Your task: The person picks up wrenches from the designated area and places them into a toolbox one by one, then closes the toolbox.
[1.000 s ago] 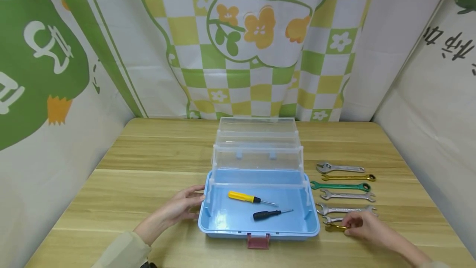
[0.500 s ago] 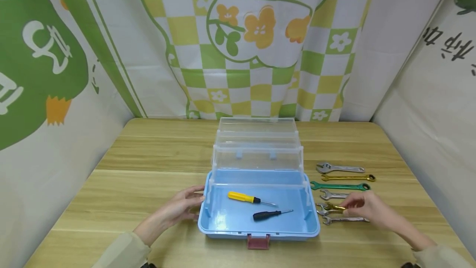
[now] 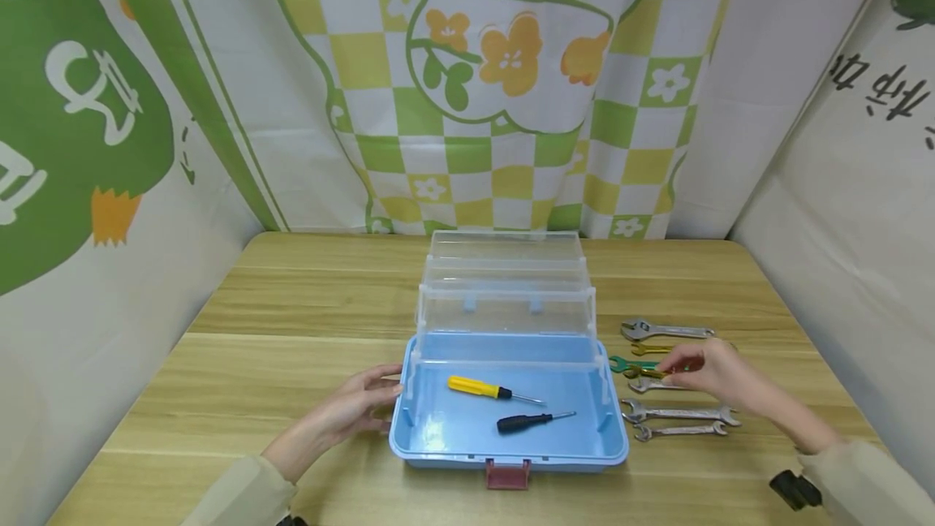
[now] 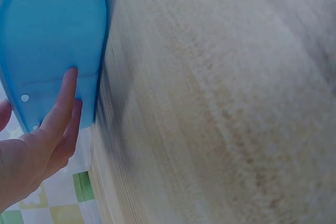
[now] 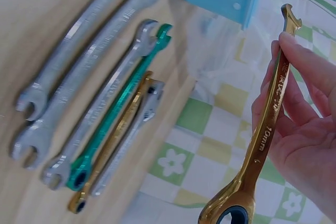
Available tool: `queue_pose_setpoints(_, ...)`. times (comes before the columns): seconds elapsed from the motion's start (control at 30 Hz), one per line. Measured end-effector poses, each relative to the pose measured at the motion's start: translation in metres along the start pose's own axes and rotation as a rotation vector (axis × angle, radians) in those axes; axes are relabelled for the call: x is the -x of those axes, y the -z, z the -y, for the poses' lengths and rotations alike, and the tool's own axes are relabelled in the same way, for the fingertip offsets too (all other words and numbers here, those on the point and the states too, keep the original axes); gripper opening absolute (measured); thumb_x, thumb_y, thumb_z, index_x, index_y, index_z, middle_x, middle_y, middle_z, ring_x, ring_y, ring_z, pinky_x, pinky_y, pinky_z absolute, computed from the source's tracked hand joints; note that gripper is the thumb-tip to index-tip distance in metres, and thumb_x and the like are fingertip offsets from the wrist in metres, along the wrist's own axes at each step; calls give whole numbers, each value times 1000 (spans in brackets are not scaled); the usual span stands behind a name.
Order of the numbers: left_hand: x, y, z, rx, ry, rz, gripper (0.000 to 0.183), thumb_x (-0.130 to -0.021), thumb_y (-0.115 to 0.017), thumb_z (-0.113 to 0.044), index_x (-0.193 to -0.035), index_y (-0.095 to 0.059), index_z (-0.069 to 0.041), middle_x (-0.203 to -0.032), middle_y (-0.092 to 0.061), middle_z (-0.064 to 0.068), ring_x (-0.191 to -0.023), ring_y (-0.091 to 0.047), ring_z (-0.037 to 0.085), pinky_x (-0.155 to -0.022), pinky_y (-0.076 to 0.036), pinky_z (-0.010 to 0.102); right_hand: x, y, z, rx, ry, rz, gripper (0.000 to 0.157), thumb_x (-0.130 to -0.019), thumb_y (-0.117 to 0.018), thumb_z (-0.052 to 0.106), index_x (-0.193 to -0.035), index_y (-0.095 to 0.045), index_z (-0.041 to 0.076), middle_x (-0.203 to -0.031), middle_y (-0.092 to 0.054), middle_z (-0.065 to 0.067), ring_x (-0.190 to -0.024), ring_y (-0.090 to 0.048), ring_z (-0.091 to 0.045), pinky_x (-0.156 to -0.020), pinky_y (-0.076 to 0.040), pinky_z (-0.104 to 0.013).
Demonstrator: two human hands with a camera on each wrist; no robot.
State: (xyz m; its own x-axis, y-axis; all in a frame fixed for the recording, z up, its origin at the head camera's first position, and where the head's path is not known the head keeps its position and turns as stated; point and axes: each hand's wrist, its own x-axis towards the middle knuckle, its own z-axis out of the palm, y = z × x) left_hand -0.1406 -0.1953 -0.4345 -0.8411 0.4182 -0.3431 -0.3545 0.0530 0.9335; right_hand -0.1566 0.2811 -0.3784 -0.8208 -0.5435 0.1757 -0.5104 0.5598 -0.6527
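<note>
Over a wooden table, a gold wrench, its ring end cropped in the right-wrist view, is pinched by a right hand that partly hides a green wrench in the head view; a left hand, fingers extended, touches a blue toolbox holding a yellow screwdriver and a black screwdriver

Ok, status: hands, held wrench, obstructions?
Left hand touching blue toolbox, left side. Right hand pinches gold wrench above other wrenches. Toolbox open, yellow screwdriver and black screwdriver inside; no obstruction seen.
</note>
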Motion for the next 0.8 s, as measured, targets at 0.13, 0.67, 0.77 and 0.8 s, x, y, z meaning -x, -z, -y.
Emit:
queue_pose_setpoints(0.13,1,0,0,-2,-1,3,65,-90,-49,-17,-135,-11,10,-128,-30,34,-114,-40,40,-85,-45,51,-7,4,5,4,-14,9,10,-73,-66,-3,-82,-66,0,-75,-64,1,-63,-53,-2,-50,-49,-20)
queue_pose_setpoints(0.67,1,0,0,1,5,-3,66,-89,-50,-18,-135,-12,10,-127,-32,33,-113,-42,39,-85,-45,51,-44,10,23,15,-68,77,11,-78,-65,8,-88,-67,3,-80,-65,-4,-68,-58,-9,-56,-51,-23)
queue_pose_setpoints(0.77,1,0,0,3,3,0,65,-90,-49,-17,-135,-11,10,-127,-31,33,-113,-41,39,-85,-45,51,-51,10,27,-7,-90,100,13,-79,-65,10,-90,-66,2,-81,-65,-4,-68,-58,-9,-57,-51,-23)
queue_pose_setpoints(0.8,1,0,0,2,2,0,65,-90,-49,-17,-135,-11,10,-128,-31,33,-113,-41,39,-85,-45,51,-53,10,28,-15,-96,105,14,-80,-64,10,-90,-66,2,-81,-65,-4,-69,-58,-9,-57,-51,-24)
